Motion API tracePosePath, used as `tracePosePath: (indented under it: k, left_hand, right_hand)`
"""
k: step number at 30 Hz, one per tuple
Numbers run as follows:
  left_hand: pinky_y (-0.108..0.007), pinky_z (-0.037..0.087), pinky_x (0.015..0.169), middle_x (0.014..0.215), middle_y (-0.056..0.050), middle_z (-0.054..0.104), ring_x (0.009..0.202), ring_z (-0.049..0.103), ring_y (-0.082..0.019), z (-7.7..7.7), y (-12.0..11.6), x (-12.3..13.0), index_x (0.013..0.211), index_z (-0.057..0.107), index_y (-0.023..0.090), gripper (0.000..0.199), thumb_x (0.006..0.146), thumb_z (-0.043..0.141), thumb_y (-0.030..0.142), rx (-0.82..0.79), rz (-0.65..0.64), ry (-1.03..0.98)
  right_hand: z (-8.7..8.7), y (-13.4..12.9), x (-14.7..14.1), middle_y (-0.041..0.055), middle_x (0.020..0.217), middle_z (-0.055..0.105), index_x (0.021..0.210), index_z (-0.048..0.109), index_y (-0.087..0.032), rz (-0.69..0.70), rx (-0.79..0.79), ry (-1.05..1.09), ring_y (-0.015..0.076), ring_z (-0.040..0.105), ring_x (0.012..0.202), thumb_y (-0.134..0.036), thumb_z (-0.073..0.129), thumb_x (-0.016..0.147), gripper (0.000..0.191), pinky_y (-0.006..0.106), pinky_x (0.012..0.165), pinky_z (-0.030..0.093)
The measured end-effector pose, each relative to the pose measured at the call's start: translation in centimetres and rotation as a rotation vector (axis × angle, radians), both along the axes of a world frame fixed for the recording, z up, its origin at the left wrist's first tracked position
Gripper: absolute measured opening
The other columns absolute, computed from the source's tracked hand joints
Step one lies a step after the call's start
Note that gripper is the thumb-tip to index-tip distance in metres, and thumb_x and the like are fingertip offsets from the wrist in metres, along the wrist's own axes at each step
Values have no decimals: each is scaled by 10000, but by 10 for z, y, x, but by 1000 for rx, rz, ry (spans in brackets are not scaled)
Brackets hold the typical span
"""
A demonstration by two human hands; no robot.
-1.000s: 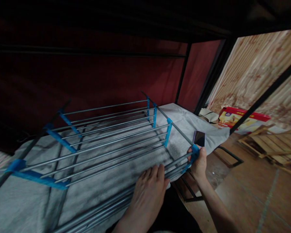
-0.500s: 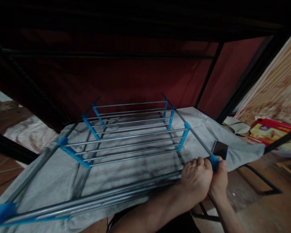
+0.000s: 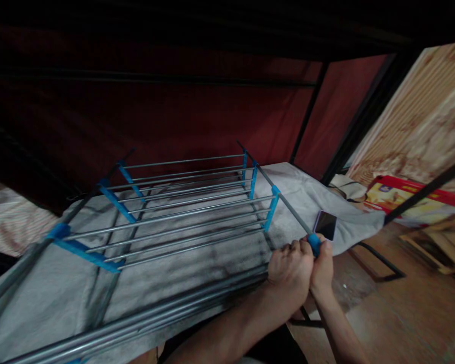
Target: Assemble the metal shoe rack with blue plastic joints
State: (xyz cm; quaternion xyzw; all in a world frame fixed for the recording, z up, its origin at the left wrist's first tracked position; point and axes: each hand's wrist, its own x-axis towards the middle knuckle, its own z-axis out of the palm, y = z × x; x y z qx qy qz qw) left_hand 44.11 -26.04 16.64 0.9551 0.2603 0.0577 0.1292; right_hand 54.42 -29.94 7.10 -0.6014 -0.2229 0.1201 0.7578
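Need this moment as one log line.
left hand: closed over near tubes | right hand: gripping blue connector | phone: on grey cloth

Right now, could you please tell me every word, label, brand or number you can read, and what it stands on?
No text can be read.
Red-and-yellow box: its printing, including a small bluish emblem, is too small and blurred to read.
Phone: dark screen, no text visible.
Blue rack bracket: no marking visible.
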Motion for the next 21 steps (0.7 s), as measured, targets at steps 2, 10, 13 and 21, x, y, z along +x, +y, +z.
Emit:
tracePosePath:
  k: [2,10,13,21]
  left_hand:
    - [-314,513,715,986,-84,634,890,649,-197,4,2,-1,1135,526,178,295,961,290,205,-6,-3,6]
    - [-321,496,729,988,-57,659,889,655,-199,5,5,-5,1107,562,198,288,960,315,215,-23,-5,-16]
    - [-322,493,707,978,-42,666,863,660,-200,5,5,-5,1066,573,207,271,959,325,215,-9,-8,-28]
    - [-300,484,717,999,-51,664,880,657,-184,0,7,-6,1091,564,208,268,965,334,260,16,-20,-39]
  right_hand:
    - [4,2,-3,-22,725,567,810,536,-225,-38,9,-9,159,524,680,-650,433,849,438,268,680,451]
    - [5,5,-11,7,735,577,816,546,-216,27,10,-62,178,554,709,-664,329,903,506,293,690,476]
    - [5,5,-11,12,741,578,821,546,-217,47,-4,-66,182,552,710,-663,307,909,514,296,687,480]
    - [4,4,-11,15,742,587,828,558,-216,61,19,-59,186,563,735,-647,312,916,504,308,729,482]
